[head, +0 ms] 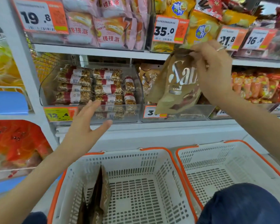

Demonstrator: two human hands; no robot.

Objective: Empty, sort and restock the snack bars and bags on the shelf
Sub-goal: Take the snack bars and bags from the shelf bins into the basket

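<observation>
right hand [214,68] pinches one brown bag [176,88]; two baskets [171,157].

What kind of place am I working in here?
Most likely a shop's snack aisle: price tags clipped to the shelf bins, packaged snack bars stacked in a clear bin, and two shopping baskets below. The right hand holds a brown bag.

The bag [176,88] is tan-brown with large white lettering and a dark brown patch low down. The snack bars [89,84] are golden-brown and grainy, each crossed by a red and white label band. Both baskets [152,160] are white with slotted walls and orange rims. The price tags [170,29] are white and orange with black numerals; one lower tag [60,113] is yellow. Pink packets [110,29] show red characters.
</observation>
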